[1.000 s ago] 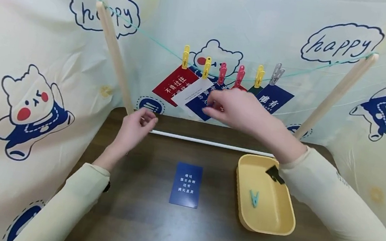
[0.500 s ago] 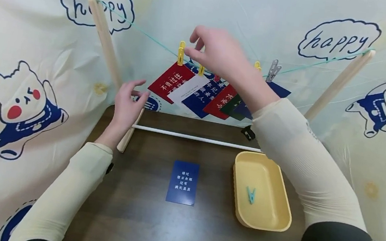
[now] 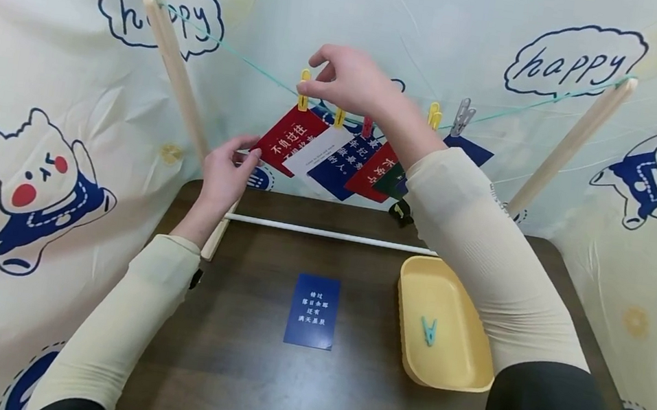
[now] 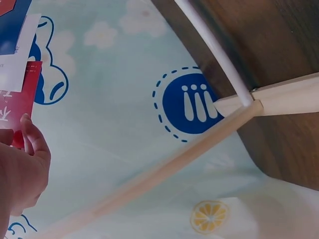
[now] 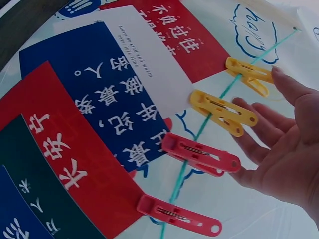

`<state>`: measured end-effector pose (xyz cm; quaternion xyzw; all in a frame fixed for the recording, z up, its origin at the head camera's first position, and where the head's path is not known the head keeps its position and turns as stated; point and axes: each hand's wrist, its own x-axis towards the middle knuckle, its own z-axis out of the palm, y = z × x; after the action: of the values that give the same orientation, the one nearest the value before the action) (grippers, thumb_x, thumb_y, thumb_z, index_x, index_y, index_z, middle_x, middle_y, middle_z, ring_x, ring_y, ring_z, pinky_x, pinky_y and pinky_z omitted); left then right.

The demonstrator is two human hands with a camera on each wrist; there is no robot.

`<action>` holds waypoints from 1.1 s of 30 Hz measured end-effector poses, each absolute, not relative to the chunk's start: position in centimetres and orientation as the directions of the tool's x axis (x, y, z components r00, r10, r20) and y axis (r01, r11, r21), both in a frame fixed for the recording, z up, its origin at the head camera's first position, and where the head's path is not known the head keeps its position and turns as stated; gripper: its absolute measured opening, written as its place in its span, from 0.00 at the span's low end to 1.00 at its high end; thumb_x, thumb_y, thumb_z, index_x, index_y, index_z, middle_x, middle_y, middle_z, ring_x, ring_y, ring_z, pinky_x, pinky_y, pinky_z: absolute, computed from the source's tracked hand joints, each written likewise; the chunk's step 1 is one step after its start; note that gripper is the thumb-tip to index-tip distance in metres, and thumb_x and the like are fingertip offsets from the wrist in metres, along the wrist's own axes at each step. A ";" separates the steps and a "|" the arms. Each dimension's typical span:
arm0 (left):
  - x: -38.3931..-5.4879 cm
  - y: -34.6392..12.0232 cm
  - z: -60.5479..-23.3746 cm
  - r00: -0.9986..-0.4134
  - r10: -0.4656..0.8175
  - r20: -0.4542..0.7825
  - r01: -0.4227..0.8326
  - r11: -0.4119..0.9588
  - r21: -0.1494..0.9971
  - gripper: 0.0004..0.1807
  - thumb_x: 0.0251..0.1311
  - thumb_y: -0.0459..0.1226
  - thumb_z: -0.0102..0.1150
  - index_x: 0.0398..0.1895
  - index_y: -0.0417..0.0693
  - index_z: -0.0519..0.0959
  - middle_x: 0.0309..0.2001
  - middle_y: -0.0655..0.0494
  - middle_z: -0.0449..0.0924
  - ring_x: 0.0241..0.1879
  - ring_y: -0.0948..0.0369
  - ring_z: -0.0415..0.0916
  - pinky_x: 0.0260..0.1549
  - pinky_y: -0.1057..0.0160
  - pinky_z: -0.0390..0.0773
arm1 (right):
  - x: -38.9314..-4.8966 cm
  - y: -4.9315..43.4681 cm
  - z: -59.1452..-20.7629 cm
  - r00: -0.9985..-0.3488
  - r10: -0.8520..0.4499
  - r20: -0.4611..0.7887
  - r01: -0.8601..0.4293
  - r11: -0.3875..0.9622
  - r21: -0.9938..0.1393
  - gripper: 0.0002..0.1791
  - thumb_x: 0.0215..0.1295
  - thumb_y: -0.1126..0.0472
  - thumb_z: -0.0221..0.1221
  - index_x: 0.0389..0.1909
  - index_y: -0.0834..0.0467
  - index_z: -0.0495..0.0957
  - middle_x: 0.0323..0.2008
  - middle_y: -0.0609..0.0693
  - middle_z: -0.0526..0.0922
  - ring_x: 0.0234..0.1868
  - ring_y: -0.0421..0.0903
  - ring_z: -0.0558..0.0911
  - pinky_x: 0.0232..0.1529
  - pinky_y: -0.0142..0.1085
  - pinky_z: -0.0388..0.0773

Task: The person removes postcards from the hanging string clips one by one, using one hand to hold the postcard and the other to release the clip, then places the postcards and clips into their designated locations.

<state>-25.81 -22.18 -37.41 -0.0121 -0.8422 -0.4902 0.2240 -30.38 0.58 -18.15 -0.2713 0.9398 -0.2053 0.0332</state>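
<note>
My left hand [image 3: 226, 174] pinches the lower left corner of the leftmost red card [image 3: 292, 138], which also shows in the left wrist view. A yellow clothespin [image 3: 304, 91] clips that card to the green string [image 3: 258, 72]. At the clothespin's upper end is my right hand [image 3: 351, 82]; in the right wrist view the thumb touches one handle while the other fingers stand loosely bent behind, apart from the clip. Beside it hang a white card [image 5: 159, 59], a blue card [image 5: 75, 69] and others, held by a second yellow clothespin [image 5: 224, 112] and red clothespins [image 5: 199, 152].
Wooden posts [image 3: 177, 74] hold up the string, joined below by a white rod [image 3: 331, 234]. A blue card [image 3: 312, 311] lies on the brown table [image 3: 244, 374]. To its right, a yellow tray [image 3: 459, 368] holds a turquoise clothespin [image 3: 428, 331]. Printed cloth surrounds the table.
My right hand has risen leftward from the middle cards to the leftmost yellow clothespin. My left hand has moved up and taken hold of the red card's corner.
</note>
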 end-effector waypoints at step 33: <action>-24.8 -23.8 -37.8 -0.916 -0.185 0.355 0.303 0.260 0.917 0.15 0.71 0.34 0.64 0.53 0.30 0.83 0.39 0.48 0.84 0.30 0.69 0.81 0.38 0.72 0.84 | -30.7 0.5 -18.7 -0.832 -0.531 0.159 -0.519 0.646 -0.560 0.19 0.75 0.47 0.61 0.57 0.54 0.78 0.52 0.45 0.87 0.49 0.41 0.82 0.51 0.30 0.79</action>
<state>-24.82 -23.83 -37.82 -0.0385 -0.7679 -0.6070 0.2010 -30.73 0.46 -18.70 -0.2896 0.9071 -0.3053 0.0099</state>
